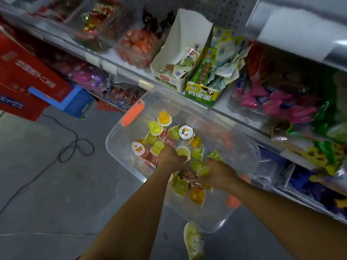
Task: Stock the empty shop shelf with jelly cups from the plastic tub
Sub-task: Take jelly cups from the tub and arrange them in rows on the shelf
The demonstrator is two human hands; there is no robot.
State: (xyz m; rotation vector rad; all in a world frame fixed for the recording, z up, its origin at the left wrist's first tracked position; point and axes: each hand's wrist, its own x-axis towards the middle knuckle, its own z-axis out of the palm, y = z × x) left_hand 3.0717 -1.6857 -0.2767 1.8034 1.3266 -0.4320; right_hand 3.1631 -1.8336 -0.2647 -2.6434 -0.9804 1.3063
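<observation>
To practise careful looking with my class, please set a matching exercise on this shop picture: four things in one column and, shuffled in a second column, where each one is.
Things
1. jelly cups
2. cable
3. shoe
4. red carton

Places
A. looped over the floor, left of the plastic tub
B. at the picture's left edge, beside a blue box
C. inside the tub
D. at the bottom of the picture, by the tub's near corner

Pairs: 1-C, 2-A, 3-D, 4-B
</observation>
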